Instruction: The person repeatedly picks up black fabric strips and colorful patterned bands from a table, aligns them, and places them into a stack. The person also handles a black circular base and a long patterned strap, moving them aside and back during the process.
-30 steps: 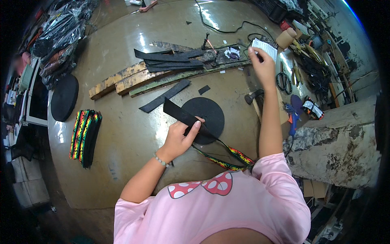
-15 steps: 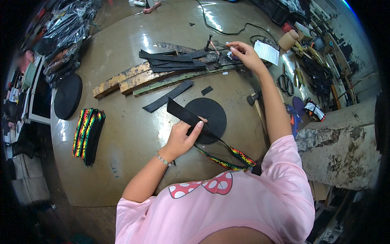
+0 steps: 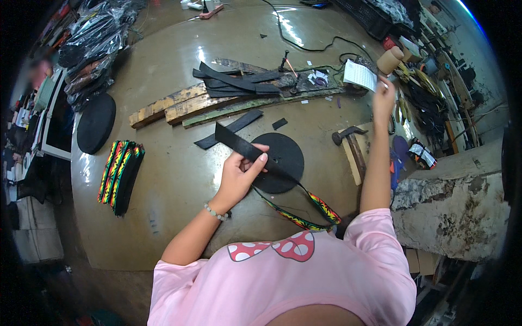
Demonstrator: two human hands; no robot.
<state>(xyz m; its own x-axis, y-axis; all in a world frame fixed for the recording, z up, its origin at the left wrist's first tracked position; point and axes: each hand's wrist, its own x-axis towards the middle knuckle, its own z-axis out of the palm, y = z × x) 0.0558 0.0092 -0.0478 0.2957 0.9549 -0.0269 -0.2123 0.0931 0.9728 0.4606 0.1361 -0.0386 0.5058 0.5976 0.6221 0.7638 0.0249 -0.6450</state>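
My left hand (image 3: 240, 175) grips a flat black strap (image 3: 235, 143) between thumb and fingers. Its squared end sticks out up and to the left. A narrower band (image 3: 322, 207) with a red, yellow and green pattern loops from it toward my shirt. Under the strap lies a round black disc (image 3: 288, 157). My right hand (image 3: 384, 100) is at the right, by the corner of a white printed sheet (image 3: 359, 75) and below a tan cylinder (image 3: 389, 60). Its fingers look bent and blurred; whether they hold anything cannot be made out.
Black strips (image 3: 239, 84) lie on wooden bars (image 3: 190, 103). A small upright tool (image 3: 284, 61) stands beside white scraps (image 3: 318, 77). A hammer (image 3: 354, 148) lies near my right forearm. Patterned straps are stacked (image 3: 120, 176) at left, near another black disc (image 3: 96, 124).
My right hand has moved right, from beside the small upright tool to the white sheet's corner. The hammer has come into fuller view. My left hand still holds the strap.
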